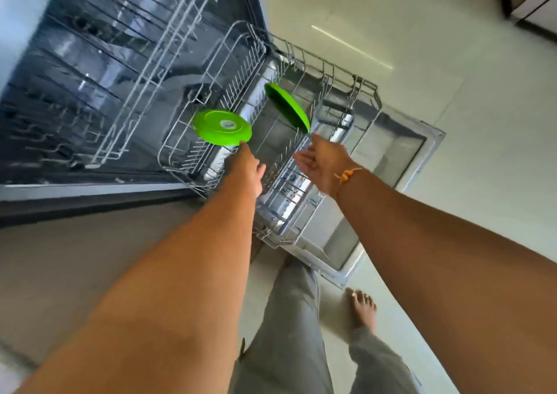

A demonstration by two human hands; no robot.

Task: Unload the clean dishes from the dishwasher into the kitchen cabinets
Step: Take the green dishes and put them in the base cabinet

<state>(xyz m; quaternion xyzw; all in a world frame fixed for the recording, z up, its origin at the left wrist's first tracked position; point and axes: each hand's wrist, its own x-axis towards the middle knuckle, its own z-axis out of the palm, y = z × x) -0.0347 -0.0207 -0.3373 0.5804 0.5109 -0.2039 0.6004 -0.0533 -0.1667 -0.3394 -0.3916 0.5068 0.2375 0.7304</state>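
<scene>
Left hand (245, 167) stretched far into lower rack (331, 67), fingertips at near rim of green plate (222, 127); thumb out to right, cannot tell if grip closed. Plate tilted, underside up, at left of rack. Right hand (319, 164) has fingers straight and spread, tips just beside near end of second green plate (287, 107), which stands on edge among tines. Rack pulled out over open dishwasher door (401, 149). Orange thread (346, 174) on right wrist. Bare foot (364, 306) on pale floor (452, 62).

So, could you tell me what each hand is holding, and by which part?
The left hand pinches the left green plate by its near rim; the right hand is open and holds nothing.
</scene>
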